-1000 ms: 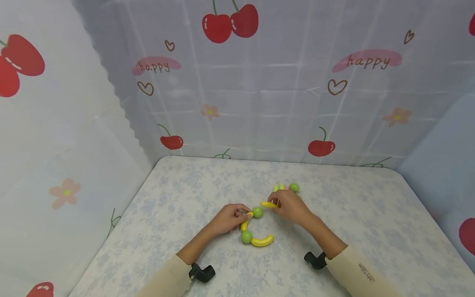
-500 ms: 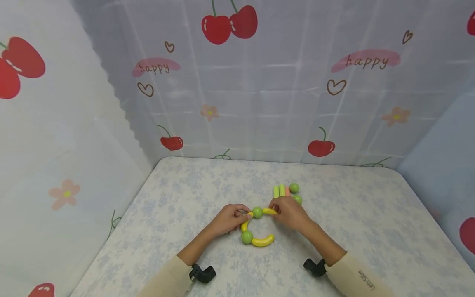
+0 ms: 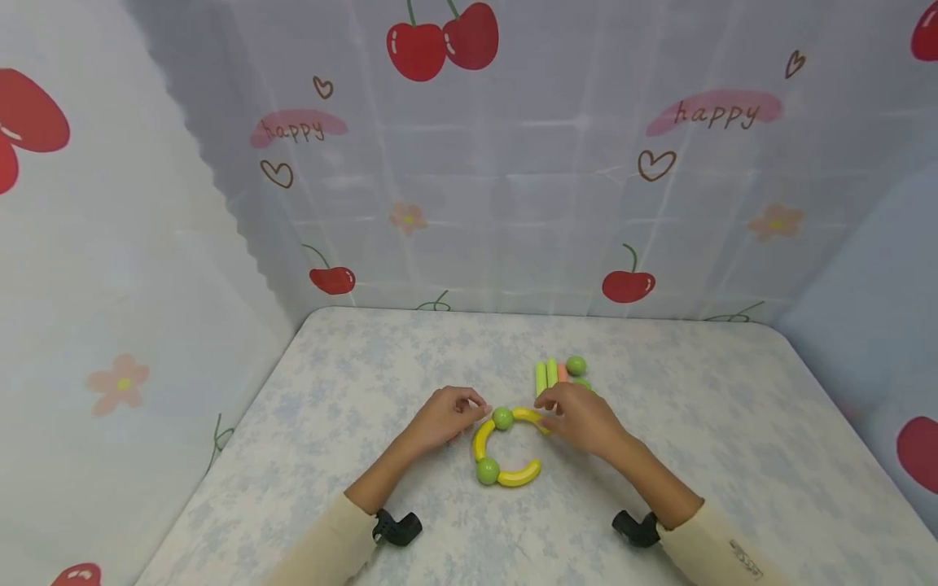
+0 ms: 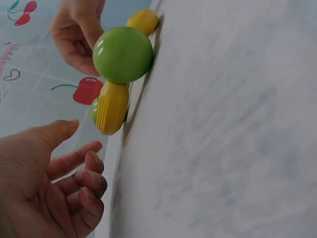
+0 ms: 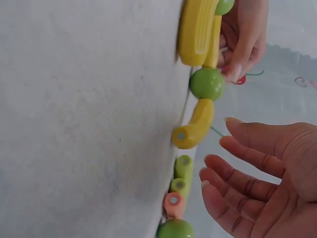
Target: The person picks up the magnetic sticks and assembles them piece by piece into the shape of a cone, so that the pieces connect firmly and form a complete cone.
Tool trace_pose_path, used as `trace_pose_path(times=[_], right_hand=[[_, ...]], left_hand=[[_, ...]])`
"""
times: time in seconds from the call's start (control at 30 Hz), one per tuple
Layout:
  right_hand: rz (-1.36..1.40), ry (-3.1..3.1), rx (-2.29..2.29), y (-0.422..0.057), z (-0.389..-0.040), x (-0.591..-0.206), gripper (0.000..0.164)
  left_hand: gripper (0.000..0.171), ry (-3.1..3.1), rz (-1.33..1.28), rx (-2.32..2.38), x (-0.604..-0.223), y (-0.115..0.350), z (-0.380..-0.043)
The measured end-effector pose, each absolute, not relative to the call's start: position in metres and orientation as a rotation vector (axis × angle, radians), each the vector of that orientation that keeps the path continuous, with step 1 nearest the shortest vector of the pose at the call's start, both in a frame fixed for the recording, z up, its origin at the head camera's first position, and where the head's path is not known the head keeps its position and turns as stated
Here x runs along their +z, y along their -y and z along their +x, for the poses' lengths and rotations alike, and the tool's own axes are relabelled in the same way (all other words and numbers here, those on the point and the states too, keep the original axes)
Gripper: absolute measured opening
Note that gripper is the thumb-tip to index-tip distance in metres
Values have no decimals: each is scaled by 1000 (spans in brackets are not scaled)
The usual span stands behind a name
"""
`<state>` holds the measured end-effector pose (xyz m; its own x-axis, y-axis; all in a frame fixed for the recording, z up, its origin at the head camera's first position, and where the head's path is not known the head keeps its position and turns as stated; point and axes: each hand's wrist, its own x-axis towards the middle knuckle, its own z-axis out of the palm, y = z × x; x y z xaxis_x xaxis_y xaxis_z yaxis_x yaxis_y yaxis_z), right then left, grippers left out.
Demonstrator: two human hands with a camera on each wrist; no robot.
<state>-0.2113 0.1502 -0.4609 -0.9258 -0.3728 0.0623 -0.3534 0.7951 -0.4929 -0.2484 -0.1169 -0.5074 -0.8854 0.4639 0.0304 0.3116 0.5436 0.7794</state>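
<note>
Left hand [image 3: 444, 417] and right hand [image 3: 582, 417] hover relaxed, holding nothing, flanking the yellow-and-green plastic arc chain [image 3: 504, 449]; it lies unsupported on the pale surface [image 3: 366, 382].

The person wears a cream long-sleeved top; both sleeves end just short of the wrists. The right sleeve [image 3: 721, 547] carries a small line of dark lettering near the cuff, too small to read. The left sleeve [image 3: 322, 544] is plain. A black, rounded, matte camera mount [image 3: 396, 527] sits at the left wrist, and a matching black mount [image 3: 637, 529] at the right wrist. The left hand [image 3: 443, 417] and the right hand [image 3: 584, 419] are bare, without rings or gloves.
</note>
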Motion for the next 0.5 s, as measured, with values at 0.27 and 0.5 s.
trace_pose_path(times=[0.27, 0.5], right_hand=[[-740, -2777, -808, -155, -176, -449, 21], [-888, -2645, -783, -140, -159, -456, 25]], left_hand=[[18, -2634, 887, 1081, -488, 94, -268], [21, -2488, 965, 1012, -490, 71, -279]])
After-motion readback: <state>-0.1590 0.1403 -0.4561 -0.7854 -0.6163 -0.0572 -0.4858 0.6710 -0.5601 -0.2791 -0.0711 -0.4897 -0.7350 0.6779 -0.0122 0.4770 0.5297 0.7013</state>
